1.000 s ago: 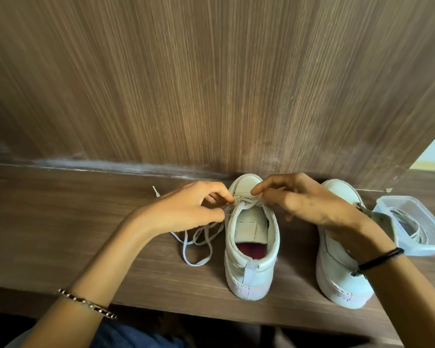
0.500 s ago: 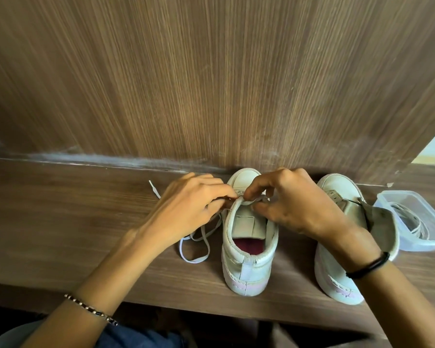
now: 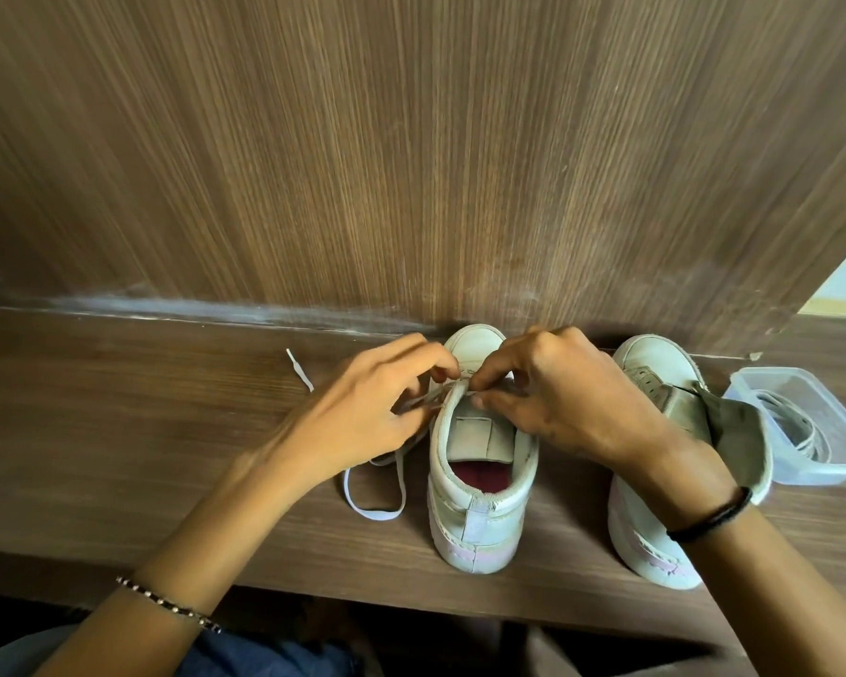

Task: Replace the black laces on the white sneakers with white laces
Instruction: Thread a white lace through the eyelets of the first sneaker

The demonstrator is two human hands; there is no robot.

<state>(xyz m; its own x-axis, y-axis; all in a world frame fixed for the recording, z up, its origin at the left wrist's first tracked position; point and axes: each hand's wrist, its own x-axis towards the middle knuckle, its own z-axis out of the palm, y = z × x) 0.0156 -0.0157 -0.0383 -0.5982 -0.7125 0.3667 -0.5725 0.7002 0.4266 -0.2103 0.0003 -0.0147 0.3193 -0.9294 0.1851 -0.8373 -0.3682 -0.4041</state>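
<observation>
- white sneaker [image 3: 479, 510]: long axis front-to-back, toe toward brown wooden wall [image 3: 411, 163]
- left hand [image 3: 362, 412], right hand [image 3: 558, 408]: both pinch flat white lace [image 3: 374, 505]

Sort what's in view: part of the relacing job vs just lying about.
Job: white lace, middle sneaker, unlaced sneaker, left hand and right hand pinching the lace.
Lying about: clear tub, coiled lace inside it.

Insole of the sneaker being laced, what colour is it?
The insole is dark red, seen best in the head view.
</observation>
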